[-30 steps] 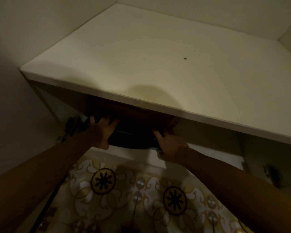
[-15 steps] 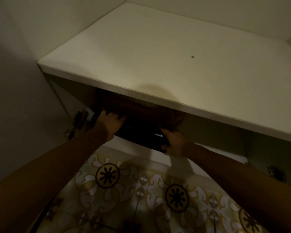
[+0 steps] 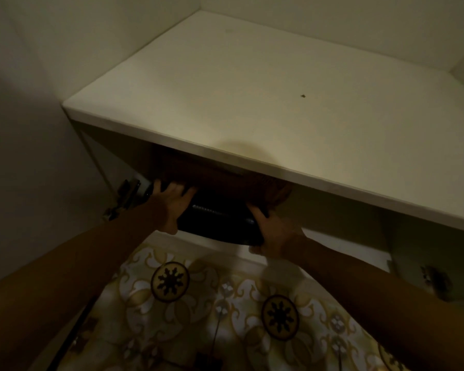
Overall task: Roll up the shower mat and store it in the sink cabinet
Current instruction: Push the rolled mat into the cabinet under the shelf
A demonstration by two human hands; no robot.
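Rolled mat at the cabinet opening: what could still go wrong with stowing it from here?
1. The dark rolled shower mat still juts out past the cabinet's white countertop edge; released now, it might slide out onto the patterned floor tiles.
2. The left hand and right hand only hold its ends, so the roll may loosen.
3. The interior is dark; obstructions cannot be seen.

Pale cabinet top [image 3: 252,84] w/ 1 small dark speck [image 3: 303,96]; patterned tile floor [image 3: 225,317] below

Home bathroom: white cabinet [image 3: 279,116], patterned floor tiles [image 3: 225,317].
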